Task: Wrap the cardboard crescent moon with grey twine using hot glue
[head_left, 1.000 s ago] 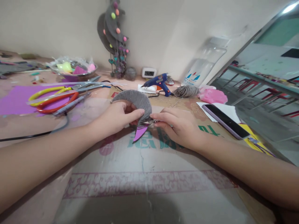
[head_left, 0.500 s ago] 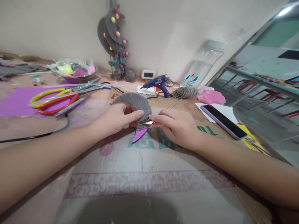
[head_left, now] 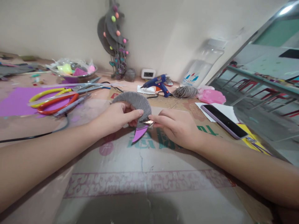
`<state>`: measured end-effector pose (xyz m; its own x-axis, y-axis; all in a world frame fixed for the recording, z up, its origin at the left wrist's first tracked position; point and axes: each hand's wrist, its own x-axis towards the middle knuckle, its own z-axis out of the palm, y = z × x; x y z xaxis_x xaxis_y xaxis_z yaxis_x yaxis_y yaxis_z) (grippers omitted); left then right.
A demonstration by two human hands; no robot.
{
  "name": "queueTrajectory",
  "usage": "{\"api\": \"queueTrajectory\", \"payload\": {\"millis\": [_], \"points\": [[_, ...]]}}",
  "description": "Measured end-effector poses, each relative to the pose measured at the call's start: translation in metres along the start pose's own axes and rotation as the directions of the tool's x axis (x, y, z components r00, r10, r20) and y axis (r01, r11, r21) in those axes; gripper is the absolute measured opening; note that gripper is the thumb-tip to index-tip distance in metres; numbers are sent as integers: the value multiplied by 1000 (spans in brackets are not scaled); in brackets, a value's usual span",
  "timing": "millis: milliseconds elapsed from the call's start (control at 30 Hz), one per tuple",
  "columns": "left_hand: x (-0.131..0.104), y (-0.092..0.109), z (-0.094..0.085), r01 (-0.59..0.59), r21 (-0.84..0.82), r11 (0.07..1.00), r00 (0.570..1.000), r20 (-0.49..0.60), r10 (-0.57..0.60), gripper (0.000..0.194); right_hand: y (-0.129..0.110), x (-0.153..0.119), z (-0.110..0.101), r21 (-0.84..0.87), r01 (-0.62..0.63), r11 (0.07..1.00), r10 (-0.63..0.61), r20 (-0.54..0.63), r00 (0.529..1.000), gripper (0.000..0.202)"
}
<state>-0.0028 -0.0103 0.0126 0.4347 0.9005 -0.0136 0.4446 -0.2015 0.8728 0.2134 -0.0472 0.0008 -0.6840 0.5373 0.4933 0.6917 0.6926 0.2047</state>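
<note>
A crescent wrapped in grey yarn (head_left: 133,99), with a bare purple tip (head_left: 139,135) pointing down, is pinched by my left hand (head_left: 119,116), thumb on top and fingers behind. My right hand (head_left: 174,126) is closed on a small metal tool (head_left: 148,122), which lies against the grey yarn just above the purple tip. The tool's exact kind is hard to make out. Both hands are above a printed cardboard sheet (head_left: 149,183).
Scissors (head_left: 56,101) lie on purple foam (head_left: 14,101) at left, near a bowl (head_left: 74,73). Behind the hands are a blue glue gun (head_left: 157,84), clock (head_left: 148,74), yarn (head_left: 185,92) and bottle (head_left: 201,63). A phone (head_left: 224,121) lies at right.
Both hands keep nearly the same position on the crescent. The metal tool has tilted slightly against the yarn.
</note>
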Motion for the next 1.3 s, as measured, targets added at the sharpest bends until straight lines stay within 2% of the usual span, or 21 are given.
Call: {"api": "queueTrajectory", "payload": {"millis": [233,500,1000,1300], "points": [[0,-1,0,-12,-24,1000,1000,-3,12,31,-2,2,-4,39,-50,998,50,0,999,25],[0,0,0,2,2,1000,1000,-9,-2,31,-3,3,-2,23,-34,999,34,-35,999,24],[1,-4,2,31,-66,997,999,29,-29,30,-4,4,-4,-9,-6,1000,7,83,997,26],[1,-3,2,42,-51,998,999,11,-41,29,-2,5,-6,-63,35,997,-29,89,996,26]]}}
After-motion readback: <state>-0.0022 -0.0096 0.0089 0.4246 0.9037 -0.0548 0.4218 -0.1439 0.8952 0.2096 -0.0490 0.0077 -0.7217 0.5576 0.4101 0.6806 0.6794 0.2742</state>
